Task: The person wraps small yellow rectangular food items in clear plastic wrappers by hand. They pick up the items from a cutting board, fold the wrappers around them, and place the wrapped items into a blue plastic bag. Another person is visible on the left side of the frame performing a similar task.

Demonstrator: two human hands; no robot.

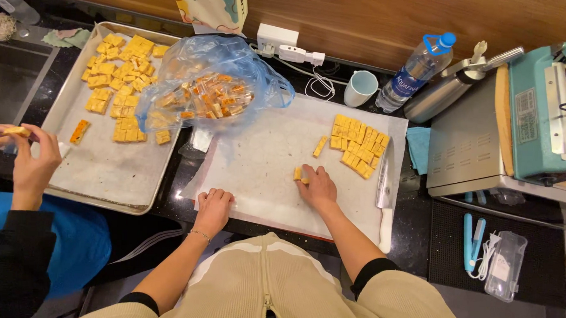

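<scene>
My right hand rests on a white cutting board, its fingertips touching two small yellow candy pieces. My left hand lies flat on the board's near edge and holds nothing. A block of cut yellow cubes sits at the board's far right, with one loose piece beside it. A cleaver lies along the board's right edge.
A blue plastic bag of wrapped candies lies at the board's far left. A metal tray with several yellow cubes stands to the left. Another person's hands hold a piece there. A cup, bottle and teal sealer stand right.
</scene>
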